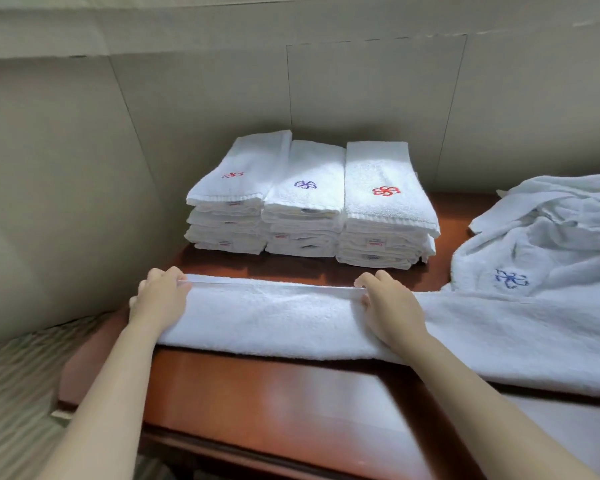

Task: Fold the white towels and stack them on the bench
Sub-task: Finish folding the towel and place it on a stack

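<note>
Hands [160, 299] on nubby terry towel [271, 317]

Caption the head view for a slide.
Both hands, left hand and right hand, grip a towel before three folded stacks.

A long white towel [257, 317] lies folded lengthwise across the bench [274, 393], before three folded stacks [312, 202].

Small labels [376, 243] on the folded towels [388, 216] are too blurred to read.
</note>
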Motion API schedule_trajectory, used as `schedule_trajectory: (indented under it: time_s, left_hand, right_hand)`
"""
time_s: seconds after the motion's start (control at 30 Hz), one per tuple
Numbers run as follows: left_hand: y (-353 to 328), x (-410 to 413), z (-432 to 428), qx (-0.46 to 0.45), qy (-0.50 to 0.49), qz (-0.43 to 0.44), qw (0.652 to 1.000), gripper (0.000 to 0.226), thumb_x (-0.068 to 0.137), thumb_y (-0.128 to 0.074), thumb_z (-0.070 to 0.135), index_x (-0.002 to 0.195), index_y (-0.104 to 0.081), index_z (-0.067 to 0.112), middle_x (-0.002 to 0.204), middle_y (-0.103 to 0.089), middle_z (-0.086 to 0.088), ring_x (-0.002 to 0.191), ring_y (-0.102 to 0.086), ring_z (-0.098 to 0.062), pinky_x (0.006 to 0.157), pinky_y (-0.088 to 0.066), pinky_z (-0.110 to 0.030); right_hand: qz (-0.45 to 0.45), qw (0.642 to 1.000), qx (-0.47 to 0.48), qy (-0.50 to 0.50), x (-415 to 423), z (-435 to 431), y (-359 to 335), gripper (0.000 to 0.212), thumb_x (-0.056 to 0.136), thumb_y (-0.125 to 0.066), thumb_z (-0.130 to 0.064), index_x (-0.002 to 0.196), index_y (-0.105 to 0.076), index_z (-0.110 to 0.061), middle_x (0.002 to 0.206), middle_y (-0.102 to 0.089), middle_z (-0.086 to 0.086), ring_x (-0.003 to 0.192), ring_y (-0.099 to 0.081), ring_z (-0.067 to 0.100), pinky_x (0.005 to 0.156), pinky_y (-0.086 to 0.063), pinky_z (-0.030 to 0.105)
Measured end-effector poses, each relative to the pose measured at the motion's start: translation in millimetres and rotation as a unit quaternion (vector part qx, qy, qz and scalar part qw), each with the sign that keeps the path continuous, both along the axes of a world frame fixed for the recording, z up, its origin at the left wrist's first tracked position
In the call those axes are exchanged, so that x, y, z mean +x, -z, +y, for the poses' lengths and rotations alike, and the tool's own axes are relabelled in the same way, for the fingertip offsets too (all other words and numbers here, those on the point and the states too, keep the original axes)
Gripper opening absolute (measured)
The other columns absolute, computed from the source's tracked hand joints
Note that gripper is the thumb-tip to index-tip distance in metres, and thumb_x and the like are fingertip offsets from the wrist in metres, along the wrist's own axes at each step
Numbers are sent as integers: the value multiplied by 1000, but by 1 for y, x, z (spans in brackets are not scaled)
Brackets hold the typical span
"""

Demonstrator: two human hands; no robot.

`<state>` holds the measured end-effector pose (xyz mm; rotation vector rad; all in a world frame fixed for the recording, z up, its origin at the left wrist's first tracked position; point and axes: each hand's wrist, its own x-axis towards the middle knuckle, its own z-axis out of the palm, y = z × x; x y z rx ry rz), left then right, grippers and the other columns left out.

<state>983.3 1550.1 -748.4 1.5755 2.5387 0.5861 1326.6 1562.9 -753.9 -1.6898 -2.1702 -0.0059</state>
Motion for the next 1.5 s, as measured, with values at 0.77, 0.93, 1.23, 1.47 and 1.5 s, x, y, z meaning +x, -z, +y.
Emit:
schedule_trajectory:
  time_s: [0.77,0.93,1.23,1.47,1.5]
  left_hand:
    - [-13,-22,-16,-127,-136,-235,954,83,89,-56,48,147,-24,-1,154,-26,-18,141,-27,-33,115,-22,-41]
    - [-13,-10,-24,74,-182,-318,928,40,87,-62,26,111,-57,-6,99,-61,-18,87,-59,-34,88,-53,-46]
    - [-83,118,-28,412,54,-230,880,25,79,-74,25,80,-49,23,81,-56,10,76,-56,-5,61,-37,-16]
    - [-75,220,-40,39,425,-341,838,15,95,-57,24,110,-60,23,106,-66,-2,79,-70,-17,73,-56,-26]
    - [-74,219,-38,35,416,-337,844,14,97,-54,23,108,-61,23,107,-66,-3,79,-71,-16,74,-56,-28]
  right_hand:
    - [-66,995,71,1,-22,-25,-5,22,88,-61,-27,79,-55,-8,81,-58,9,76,-55,31,59,-33,33]
    - [-54,997,63,2,-25,-39,13,32,93,-49,-40,92,-59,-9,95,-54,10,90,-51,32,72,-38,37]
    - [88,982,-153,-72,-14,-34,-7,30,101,-32,-34,85,-46,-14,85,-46,4,85,-42,19,81,-39,35]
    - [670,639,-378,-26,59,-29,-47,55,97,-32,-56,111,-64,-13,97,-74,6,86,-71,18,62,-55,28]
    - [658,651,-379,-7,61,-33,-44,38,97,-45,-44,105,-64,-13,84,-74,1,74,-71,12,54,-53,22]
